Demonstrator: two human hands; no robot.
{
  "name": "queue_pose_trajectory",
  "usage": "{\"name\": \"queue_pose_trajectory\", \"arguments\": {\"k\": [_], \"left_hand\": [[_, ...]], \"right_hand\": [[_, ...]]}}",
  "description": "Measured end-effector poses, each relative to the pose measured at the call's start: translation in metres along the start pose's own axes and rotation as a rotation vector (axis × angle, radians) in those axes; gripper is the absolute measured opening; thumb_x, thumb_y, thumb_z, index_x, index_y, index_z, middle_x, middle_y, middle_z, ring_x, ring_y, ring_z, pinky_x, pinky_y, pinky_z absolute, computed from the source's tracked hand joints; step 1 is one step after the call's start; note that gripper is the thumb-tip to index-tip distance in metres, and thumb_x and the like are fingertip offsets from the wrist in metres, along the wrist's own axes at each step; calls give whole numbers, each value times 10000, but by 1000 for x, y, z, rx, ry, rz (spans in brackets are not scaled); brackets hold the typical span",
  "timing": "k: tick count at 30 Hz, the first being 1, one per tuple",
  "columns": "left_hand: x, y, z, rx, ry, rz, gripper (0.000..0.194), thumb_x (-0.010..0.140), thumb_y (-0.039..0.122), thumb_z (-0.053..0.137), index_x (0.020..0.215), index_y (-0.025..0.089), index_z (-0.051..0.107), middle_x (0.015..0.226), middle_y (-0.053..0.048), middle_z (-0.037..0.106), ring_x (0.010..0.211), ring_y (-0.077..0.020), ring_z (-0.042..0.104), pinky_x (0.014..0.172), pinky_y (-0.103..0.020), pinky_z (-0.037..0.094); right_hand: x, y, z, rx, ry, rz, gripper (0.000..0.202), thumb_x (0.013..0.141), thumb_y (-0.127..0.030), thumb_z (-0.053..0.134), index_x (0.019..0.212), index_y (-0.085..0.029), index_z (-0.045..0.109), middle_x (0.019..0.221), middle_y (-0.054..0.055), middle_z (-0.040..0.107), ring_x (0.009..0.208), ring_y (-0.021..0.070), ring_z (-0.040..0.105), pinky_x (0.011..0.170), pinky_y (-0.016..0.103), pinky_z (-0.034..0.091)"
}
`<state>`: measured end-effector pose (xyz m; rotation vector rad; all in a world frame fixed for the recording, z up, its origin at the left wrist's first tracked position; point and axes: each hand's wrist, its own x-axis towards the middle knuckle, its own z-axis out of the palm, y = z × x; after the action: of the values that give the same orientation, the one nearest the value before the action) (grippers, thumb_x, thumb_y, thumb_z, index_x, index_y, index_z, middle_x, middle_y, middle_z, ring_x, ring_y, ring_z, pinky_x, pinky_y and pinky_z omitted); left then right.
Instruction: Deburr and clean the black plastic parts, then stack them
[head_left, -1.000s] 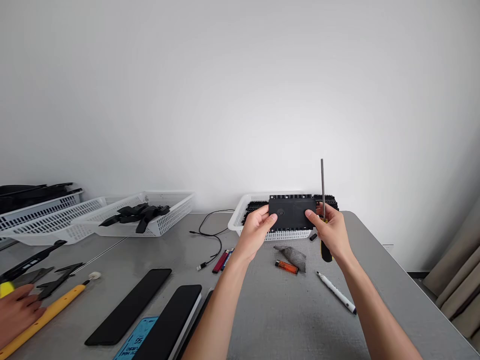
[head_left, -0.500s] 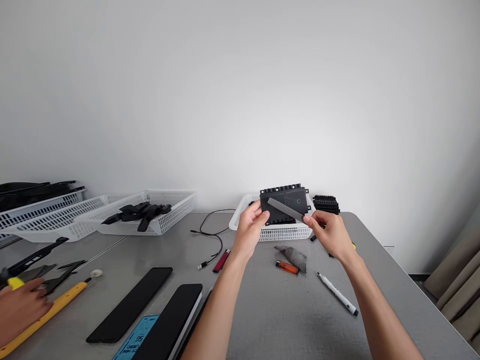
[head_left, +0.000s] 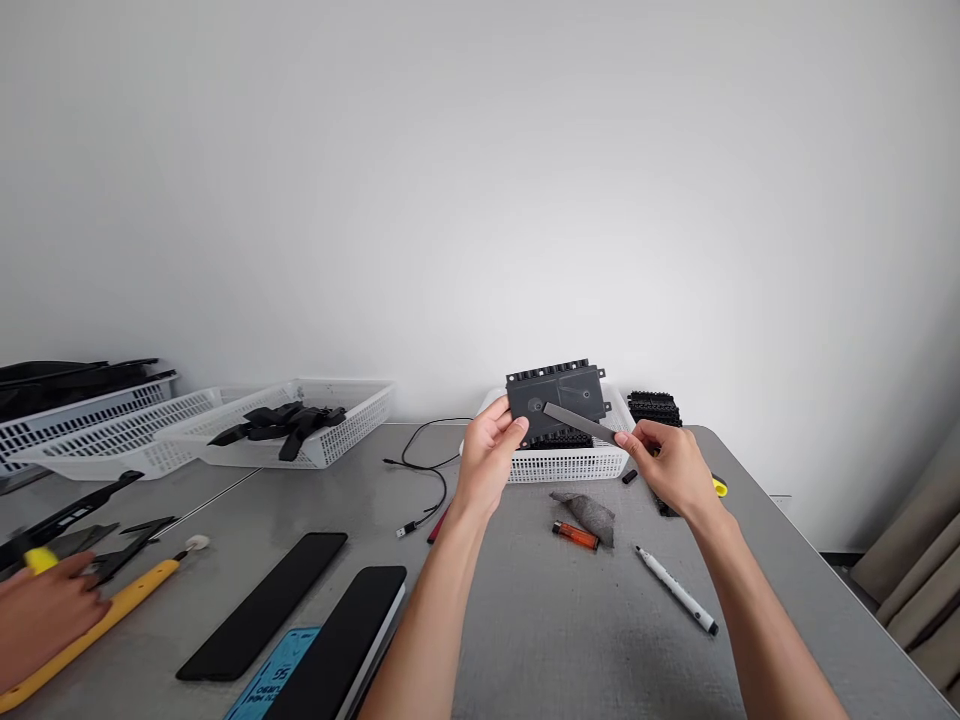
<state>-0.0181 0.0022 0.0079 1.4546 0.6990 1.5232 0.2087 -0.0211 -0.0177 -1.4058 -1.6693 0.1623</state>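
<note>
My left hand grips the lower left corner of a black plastic plate with rows of teeth along its edges. The plate is held up, tilted, in front of a white basket. Between thumb and fingers, my right hand pinches the near end of a flat grey file. The file slants across the plate's lower face, its far tip near a round mark; whether it touches the surface I cannot tell. More black toothed parts lie in the basket behind.
An orange lighter, a crumpled grey piece and a marker lie in front. Black toothed parts sit right of the basket. A cable and phones are leftward. Another person's hand is far left.
The plate has shifted slightly left and up with my left hand. The file's tip has moved a little right and down over it, and its face has turned darker.
</note>
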Motion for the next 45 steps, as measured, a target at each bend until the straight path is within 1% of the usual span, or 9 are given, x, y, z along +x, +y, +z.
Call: {"name": "queue_pose_trajectory", "arguments": {"k": [4, 10, 15, 21, 25, 28, 31, 39, 45], "left_hand": [[-1, 0, 2, 12, -36, 13, 503, 792, 403, 741, 1227, 160, 672, 1164, -141, 736, 1110, -282, 672, 928, -335, 503], [-1, -1, -1, 60, -15, -9, 522, 797, 404, 732, 1255, 165, 655, 1135, -142, 744, 1044, -285, 695, 768, -298, 524], [-2, 1, 1, 34, -29, -27, 488, 781, 401, 746, 1200, 158, 685, 1129, -143, 748, 1046, -281, 694, 792, -296, 518], [1, 1, -2, 17, 63, -58, 496, 736, 399, 779, 1167, 166, 703, 1081, -125, 763, 956, -258, 716, 687, -261, 500], [3, -2, -1, -66, 126, -74, 480, 673, 379, 842, 1074, 141, 725, 967, -113, 781, 904, -246, 728, 756, -283, 528], [2, -3, 1, -95, 184, -62, 465, 631, 380, 877, 998, 134, 730, 868, -94, 786, 855, -240, 736, 829, -319, 540], [2, -3, 3, -56, 225, -49, 453, 610, 392, 887, 950, 136, 732, 807, -82, 784, 813, -244, 739, 809, -330, 550], [1, 2, 1, -42, 185, -29, 441, 584, 401, 896, 900, 137, 735, 791, -84, 783, 790, -251, 742, 808, -342, 556], [1, 3, -4, -13, 216, -40, 471, 584, 420, 895, 923, 130, 742, 777, -73, 782, 799, -228, 736, 823, -314, 545]], "right_hand": [[-1, -4, 1, 14, -2, 2, 532, 916, -650, 464, 605, -219, 475, 518, -15, 443, 509, 139, 347, 507, 270, 231], [-1, -4, -2, -34, 8, 10, 533, 907, -667, 473, 617, -221, 517, 523, -8, 458, 512, 146, 357, 514, 274, 234], [-1, -5, -2, -20, 6, -10, 550, 914, -674, 453, 611, -220, 512, 520, -2, 473, 499, 144, 362, 512, 277, 225], [1, 5, -10, 59, 28, 28, 539, 897, -664, 494, 606, -210, 502, 519, -13, 443, 505, 134, 336, 504, 276, 223], [2, 10, -15, 213, 101, 84, 530, 909, -672, 475, 674, -200, 536, 562, -17, 455, 534, 130, 348, 526, 268, 263], [2, 10, -18, 160, 73, 66, 528, 892, -669, 513, 643, -203, 517, 544, -26, 415, 536, 129, 322, 528, 270, 247], [1, 9, -20, 65, 28, 32, 539, 883, -676, 517, 614, -208, 510, 520, -28, 396, 522, 130, 300, 530, 276, 234], [0, 8, -23, -103, 66, -21, 551, 904, -693, 459, 638, -222, 561, 506, -22, 417, 510, 140, 280, 535, 271, 252], [2, 16, -29, -127, 63, -10, 566, 888, -726, 466, 675, -227, 628, 528, -24, 459, 512, 134, 301, 544, 262, 265]]}}
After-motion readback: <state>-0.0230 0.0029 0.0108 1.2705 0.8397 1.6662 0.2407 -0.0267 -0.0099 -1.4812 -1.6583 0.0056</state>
